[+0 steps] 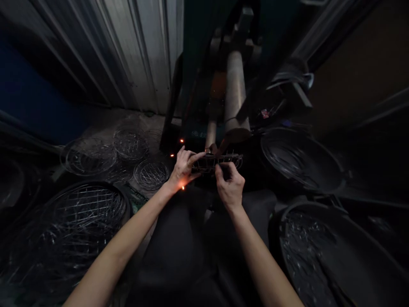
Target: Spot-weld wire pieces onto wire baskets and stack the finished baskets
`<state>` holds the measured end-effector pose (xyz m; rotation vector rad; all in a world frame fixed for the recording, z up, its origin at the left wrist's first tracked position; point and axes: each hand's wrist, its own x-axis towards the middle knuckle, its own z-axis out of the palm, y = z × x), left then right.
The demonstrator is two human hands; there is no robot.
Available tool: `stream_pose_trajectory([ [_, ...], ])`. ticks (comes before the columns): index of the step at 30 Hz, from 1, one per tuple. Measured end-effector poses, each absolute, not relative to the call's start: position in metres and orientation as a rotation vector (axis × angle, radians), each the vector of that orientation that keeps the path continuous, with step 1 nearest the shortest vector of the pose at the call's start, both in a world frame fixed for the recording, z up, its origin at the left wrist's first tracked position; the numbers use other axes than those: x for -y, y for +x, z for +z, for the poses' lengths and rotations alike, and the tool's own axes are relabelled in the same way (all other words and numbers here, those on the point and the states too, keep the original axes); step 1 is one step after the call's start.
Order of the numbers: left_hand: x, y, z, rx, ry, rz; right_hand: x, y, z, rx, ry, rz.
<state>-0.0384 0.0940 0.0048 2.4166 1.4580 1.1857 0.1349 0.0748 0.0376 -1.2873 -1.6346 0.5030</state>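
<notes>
The fingers (pixel 195 157) of the left hand (pixel 183 169) are closed on the left end of a small wire frame (pixel 223 160). The right hand (pixel 230 186) pinches the frame's near edge from below. The frame lies flat in the middle of the scene, just under a big metal post (pixel 235 91) of a machine. Little orange sparks (pixel 181 140) glow by the left hand. Round wire racks (pixel 92 209) lie on the floor to the left. Two black tubs (pixel 332 164) sit on the right, and the near one holds bits of wire.

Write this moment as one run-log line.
left hand holds wire rack | right hand holds wire rack | sparks beside rack | round grates lie left
</notes>
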Motion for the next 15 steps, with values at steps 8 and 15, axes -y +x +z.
stream_pose_trajectory([
  [8, -0.071, -0.029, 0.016, -1.453, 2.341, 1.169, -0.029, 0.178, 0.07, 1.534, -1.376, 0.76],
  [15, -0.026, 0.005, 0.033, -1.384, 2.176, 0.759, 0.055, 0.374, 0.005, 1.415, -2.575, 0.298],
])
